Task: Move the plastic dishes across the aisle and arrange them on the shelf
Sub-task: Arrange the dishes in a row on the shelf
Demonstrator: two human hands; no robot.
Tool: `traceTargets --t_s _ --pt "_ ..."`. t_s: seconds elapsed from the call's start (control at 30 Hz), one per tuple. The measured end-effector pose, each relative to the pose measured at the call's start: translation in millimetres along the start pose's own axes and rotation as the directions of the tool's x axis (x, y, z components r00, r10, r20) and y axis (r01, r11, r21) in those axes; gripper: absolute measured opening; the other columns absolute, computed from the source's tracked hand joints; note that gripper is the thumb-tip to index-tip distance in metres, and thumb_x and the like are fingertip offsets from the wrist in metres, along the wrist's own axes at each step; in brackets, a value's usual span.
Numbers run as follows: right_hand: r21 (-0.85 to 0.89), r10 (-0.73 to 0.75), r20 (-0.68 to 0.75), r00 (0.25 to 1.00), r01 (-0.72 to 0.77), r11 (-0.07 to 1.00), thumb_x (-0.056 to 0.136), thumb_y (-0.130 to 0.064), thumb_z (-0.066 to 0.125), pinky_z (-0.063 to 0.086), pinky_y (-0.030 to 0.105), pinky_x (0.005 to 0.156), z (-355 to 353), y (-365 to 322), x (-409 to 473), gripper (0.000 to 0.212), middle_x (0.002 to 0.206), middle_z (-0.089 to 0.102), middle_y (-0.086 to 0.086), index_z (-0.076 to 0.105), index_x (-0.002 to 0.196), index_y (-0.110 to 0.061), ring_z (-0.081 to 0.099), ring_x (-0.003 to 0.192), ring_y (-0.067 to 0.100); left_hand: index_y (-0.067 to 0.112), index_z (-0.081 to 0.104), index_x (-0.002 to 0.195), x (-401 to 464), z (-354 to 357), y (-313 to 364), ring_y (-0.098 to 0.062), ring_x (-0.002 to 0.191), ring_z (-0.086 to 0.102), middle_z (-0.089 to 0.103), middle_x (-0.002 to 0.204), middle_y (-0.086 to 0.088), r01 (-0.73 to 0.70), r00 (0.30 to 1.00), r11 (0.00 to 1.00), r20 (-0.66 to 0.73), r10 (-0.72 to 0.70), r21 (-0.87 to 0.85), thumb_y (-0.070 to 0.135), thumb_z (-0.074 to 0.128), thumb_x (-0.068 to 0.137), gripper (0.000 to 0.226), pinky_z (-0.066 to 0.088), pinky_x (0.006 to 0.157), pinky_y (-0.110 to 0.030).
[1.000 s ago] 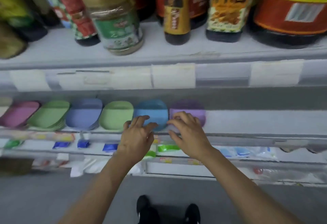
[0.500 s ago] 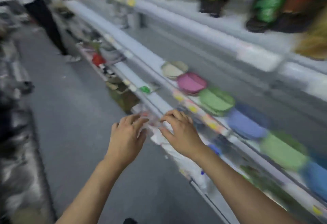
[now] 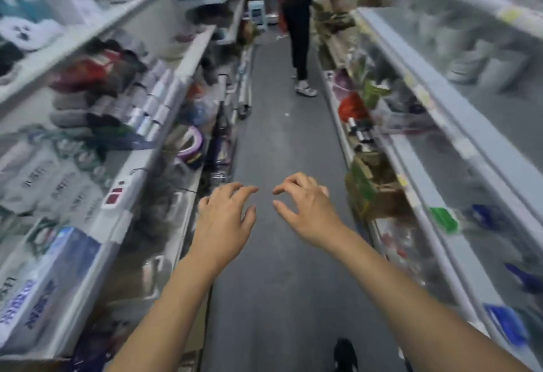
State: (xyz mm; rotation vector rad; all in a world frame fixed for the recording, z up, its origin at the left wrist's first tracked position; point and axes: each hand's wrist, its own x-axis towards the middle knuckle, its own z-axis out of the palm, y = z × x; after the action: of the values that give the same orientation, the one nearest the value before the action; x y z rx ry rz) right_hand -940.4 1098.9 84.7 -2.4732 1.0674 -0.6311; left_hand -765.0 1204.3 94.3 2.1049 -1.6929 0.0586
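Left hand [image 3: 224,219], right hand [image 3: 305,210] (loosely curled) over matte floor [image 3: 282,142].

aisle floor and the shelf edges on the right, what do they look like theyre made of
Aisle floor: looks like dark grey matte sheet or carpet-like covering, no shine or tile joints; blur leaves it open. Right shelf edges: pale grey, smooth, faintly glossy strips carrying small tags, probably painted metal or plastic.
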Motion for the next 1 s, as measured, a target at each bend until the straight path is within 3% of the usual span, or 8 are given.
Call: traceTargets --t_s 0.17,0.37,0.6,0.67,0.8,1.0 --pt "0.062 -0.094 0.033 0.995 0.091 0.994 0.097 -0.046 0.058 0.036 0.041 0.099 34.5 9.6 105.9 0.026 0.120 0.050 -0.011 0.064 0.119 -0.034 0.050 0.117 0.016 0.038 0.058 0.130 71.6 2.3 -49.2 -0.019 0.117 0.057 0.060 0.128 0.011 0.102 0.995 0.990 -0.004 -0.102 0.099 0.039 0.059 0.092 0.039 0.045 0.092 -0.043" --pt "0.106 -0.197 0.064 0.978 0.189 0.976 0.097 -0.045 0.059 0.034 0.039 0.100 49.5 57.4 268.2 0.025 0.119 0.050 -0.012 0.064 0.119 -0.034 0.049 0.116 0.014 0.040 0.055 0.133 214.5 23.8 -86.4 -0.016 0.119 0.055 0.059 0.128 0.015 0.190 0.982 0.968 -0.055 -0.183 0.164 0.044 0.053 0.092 0.041 0.044 0.094 -0.044" --pt "0.133 -0.281 0.145 0.949 0.263 0.956 0.098 -0.047 0.057 0.035 0.039 0.101 53.3 95.0 431.5 0.024 0.119 0.049 -0.013 0.064 0.118 -0.035 0.048 0.118 0.014 0.038 0.051 0.136 346.6 39.3 -120.5 -0.017 0.123 0.053 0.057 0.132 0.013 0.327 0.945 0.931 -0.066 -0.320 0.164 0.040 0.056 0.094 0.043 0.042 0.098 -0.049" --pt "0.155 -0.283 0.239 0.929 0.251 0.955 0.098 -0.046 0.056 0.035 0.041 0.102 75.9 119.4 528.2 0.026 0.119 0.050 -0.012 0.064 0.120 -0.034 0.048 0.118 0.014 0.039 0.050 0.136 427.3 71.4 -157.1 -0.018 0.122 0.054 0.058 0.130 0.013 0.419 0.908 0.900 -0.048 -0.416 0.123 0.038 0.056 0.093 0.043 0.042 0.099 -0.049" --pt "0.128 -0.332 0.240 0.912 0.309 0.942 0.098 -0.046 0.056 0.034 0.040 0.102 87.3 127.0 585.9 0.030 0.123 0.049 -0.011 0.063 0.123 -0.033 0.047 0.119 0.015 0.036 0.050 0.138 492.3 87.3 -180.9 -0.021 0.123 0.054 0.059 0.132 0.009 0.388 0.922 0.915 -0.055 -0.384 0.111 0.040 0.052 0.093 0.045 0.044 0.099 -0.050" --pt "0.079 -0.256 0.283 0.924 0.244 0.967 0.097 -0.046 0.058 0.037 0.044 0.102 130.5 177.1 739.1 0.028 0.123 0.050 -0.010 0.063 0.123 -0.034 0.048 0.121 0.017 0.033 0.051 0.141 638.6 140.2 -264.7 -0.023 0.124 0.053 0.058 0.136 0.006 0.380 0.925 0.922 -0.020 -0.380 0.072 0.038 0.054 0.095 0.046 0.042 0.101 -0.048"
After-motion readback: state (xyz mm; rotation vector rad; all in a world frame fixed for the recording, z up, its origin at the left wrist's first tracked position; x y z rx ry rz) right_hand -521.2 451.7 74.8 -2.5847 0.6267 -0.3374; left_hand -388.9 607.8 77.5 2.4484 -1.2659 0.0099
